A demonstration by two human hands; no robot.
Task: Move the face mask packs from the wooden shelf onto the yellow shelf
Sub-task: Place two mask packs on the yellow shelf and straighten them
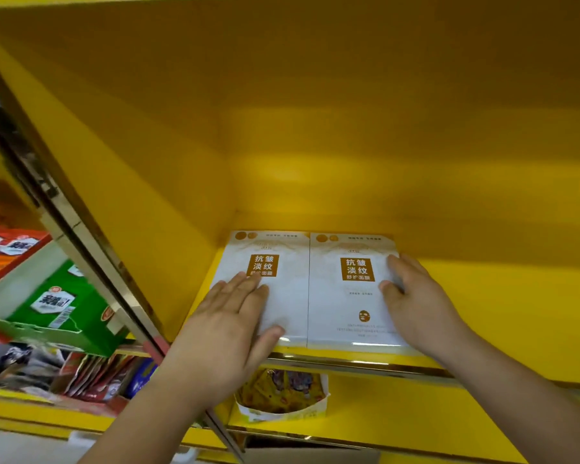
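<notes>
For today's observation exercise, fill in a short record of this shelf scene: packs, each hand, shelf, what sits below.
Packs: left face mask pack and right face mask pack, flat, side by side
Left hand: palm flat on left pack
Right hand: at right pack's right edge
Shelf: yellow shelf, left corner
Below: paper tub of sachets

Both face mask packs (349, 289) read 抗皱淡纹 (舒护面膜 beneath).

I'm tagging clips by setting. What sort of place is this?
Probably a small shop or a mock retail display. Two identical face mask packs lie side by side on a yellow shelf, green cartons and red sachets fill the next bay, and a tub of yellow packets sits below.
</notes>
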